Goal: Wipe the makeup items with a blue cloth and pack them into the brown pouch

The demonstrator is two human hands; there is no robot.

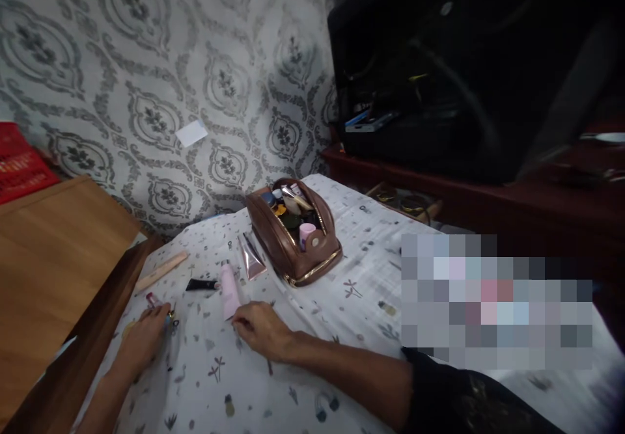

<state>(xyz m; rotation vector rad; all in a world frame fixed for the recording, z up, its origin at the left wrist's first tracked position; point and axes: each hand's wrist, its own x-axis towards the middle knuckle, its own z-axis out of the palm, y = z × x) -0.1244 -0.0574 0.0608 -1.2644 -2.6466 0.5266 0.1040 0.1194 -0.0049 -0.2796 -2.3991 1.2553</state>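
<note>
My right hand [266, 332] is closed at the flat lower end of a pale pink squeeze tube [229, 291], which lies on the patterned cloth. To the left, my left hand [145, 338] rests low over the cloth with fingers curled at a small red-tipped tube [152, 300]; part of that tube is hidden by the hand. Between and beyond the hands lie a small black tube [201, 284] and a shiny rose-silver tube [252, 258]. A brown leather toiletry bag [278, 248] stands unzipped farther back, filled with several cosmetics, including a pink-capped container [307, 233].
A peach-coloured flat stick-like item [162, 271] lies near the left edge of the cloth. Wooden furniture [63, 252] borders the left side, and a patterned wall [195, 82] rises behind. At right stand a dark television [439, 82] and an open drawer [407, 205]. A blurred patch covers the right side.
</note>
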